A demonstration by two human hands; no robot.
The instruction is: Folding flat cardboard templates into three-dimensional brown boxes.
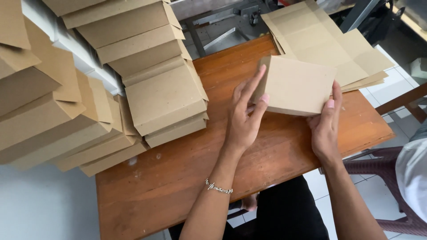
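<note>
Between my hands, at about one o'clock from the table's middle, sits the folded cardboard box; its underside is hidden from me. My left hand grips its left edge with fingers spread, my right hand pinches its lower right corner. Flat cardboard blanks lie at twelve o'clock, stacked folded boxes at nine, partly cut off, on the wooden table.

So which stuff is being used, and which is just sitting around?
In use: the flat brown cardboard box, held by the left hand and right hand; unfolded cardboard sheets; stacked folded cardboard boxes.

Lying about: purple woven plastic chair; grey metal frame.
</note>
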